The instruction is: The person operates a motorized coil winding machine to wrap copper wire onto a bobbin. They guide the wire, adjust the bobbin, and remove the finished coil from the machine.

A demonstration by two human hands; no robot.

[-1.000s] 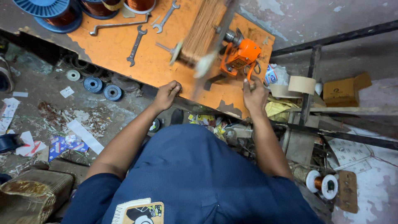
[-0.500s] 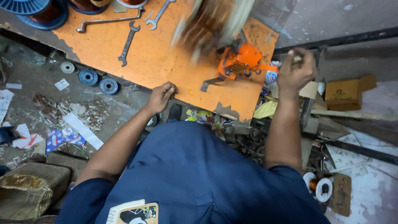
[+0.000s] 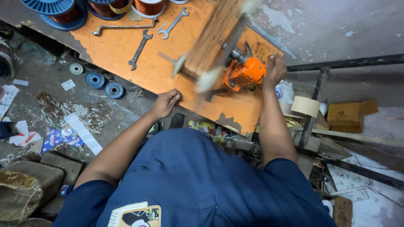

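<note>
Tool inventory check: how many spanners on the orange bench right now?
3. A long ring spanner lies by the blue spools at the top edge; an open-ended spanner lies below it, mid-bench; another open-ended spanner lies up top beside the blurred spinning winder, which may hide more.

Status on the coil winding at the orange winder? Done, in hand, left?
Done: a thick band of copper-coloured wire already sits on the former. In hand: right hand at the orange winder, the former blurred with spin; left hand braces the orange bench edge. Left: cannot tell turns remaining; spanners lie untouched.
</note>
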